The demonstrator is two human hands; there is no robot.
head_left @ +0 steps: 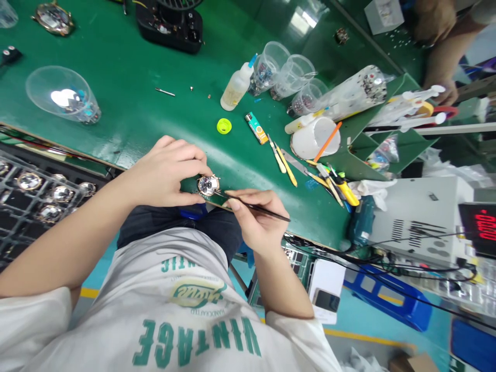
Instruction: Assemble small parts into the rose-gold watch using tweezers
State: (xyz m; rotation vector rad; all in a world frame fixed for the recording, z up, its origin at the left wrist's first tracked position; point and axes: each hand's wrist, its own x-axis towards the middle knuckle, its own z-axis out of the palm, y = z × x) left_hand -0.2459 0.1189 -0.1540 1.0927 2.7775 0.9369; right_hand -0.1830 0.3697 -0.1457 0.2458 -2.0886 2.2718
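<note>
A small round watch case with a gold rim rests near the front edge of the green bench. My left hand curls around it, fingertips pinching its left side. My right hand grips a thin dark tweezer-like tool, whose tip reaches toward the right side of the watch case.
A black tray of watch cases lies at the left. On the bench are clear cups, a glue bottle, a yellow cap, a lighter and several hand tools. Another person's hands work at the top right. A white device stands right.
</note>
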